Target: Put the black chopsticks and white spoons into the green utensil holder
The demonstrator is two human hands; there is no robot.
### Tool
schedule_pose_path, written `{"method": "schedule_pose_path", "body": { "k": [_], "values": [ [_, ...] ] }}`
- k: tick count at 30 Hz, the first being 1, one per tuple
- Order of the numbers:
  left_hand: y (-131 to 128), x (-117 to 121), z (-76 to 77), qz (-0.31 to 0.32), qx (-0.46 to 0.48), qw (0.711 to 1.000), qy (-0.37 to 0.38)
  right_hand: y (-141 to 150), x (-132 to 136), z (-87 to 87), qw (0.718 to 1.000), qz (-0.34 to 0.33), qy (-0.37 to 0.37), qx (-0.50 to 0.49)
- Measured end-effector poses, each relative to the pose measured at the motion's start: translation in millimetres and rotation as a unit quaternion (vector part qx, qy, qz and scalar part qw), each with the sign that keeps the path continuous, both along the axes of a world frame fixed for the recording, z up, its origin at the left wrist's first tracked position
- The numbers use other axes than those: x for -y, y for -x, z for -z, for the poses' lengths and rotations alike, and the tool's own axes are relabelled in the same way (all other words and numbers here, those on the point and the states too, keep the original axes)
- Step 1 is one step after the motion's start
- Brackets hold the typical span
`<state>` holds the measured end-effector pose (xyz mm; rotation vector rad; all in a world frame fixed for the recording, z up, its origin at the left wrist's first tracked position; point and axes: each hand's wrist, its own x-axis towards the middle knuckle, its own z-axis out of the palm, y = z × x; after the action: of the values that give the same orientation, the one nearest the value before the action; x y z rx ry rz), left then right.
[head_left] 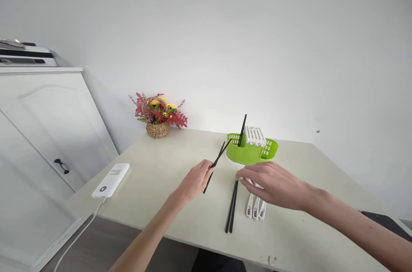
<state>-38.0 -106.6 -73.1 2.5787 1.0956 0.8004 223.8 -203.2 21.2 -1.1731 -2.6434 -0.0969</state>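
My left hand (197, 179) is closed around a pair of black chopsticks (219, 153), held slanted above the table with their upper ends crossing. My right hand (268, 181) hovers palm down, fingers curved and thumb a little apart, with its fingertips at the far ends of two more black chopsticks (232, 210) lying on the table. Beneath that hand lie three white utensils (256, 208); their far ends are hidden. Behind both hands stands a green and white utensil holder (246, 154), with black chopsticks (242, 128) upright in its left compartment.
A wicker basket of artificial flowers (157, 128) stands by the wall at the back left. On the table's left edge lies a white power bank (111, 180) with a cable (79, 237) hanging down. A white cabinet (48, 134) is at the left.
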Motion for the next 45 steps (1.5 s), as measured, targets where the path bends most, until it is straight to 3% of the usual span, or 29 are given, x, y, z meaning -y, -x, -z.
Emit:
{"method": "schedule_pose_path", "body": {
  "k": [6,11,15,20,33,45],
  "values": [
    [-5,14,17.7,0.024,0.150,0.981,0.122,22,-27,-5.8,0.991,0.086,0.044,-0.087],
    [-6,18,27.9,0.025,0.205,0.968,0.144,36,-47,6.2,0.971,0.079,0.146,-0.170],
    [-6,20,33.4,0.026,0.210,0.967,0.144,44,-55,9.1,0.954,0.062,0.183,-0.228],
    [-9,23,40.1,0.034,0.241,0.958,0.152,53,-57,7.6,0.943,0.045,0.189,-0.269],
    [-7,20,58.2,0.058,0.248,0.952,0.167,56,-64,13.1,0.945,0.066,0.182,-0.262],
    [2,19,70.2,0.071,0.225,0.953,0.189,54,-61,-5.6,0.953,0.065,0.160,-0.249]
  ]
}}
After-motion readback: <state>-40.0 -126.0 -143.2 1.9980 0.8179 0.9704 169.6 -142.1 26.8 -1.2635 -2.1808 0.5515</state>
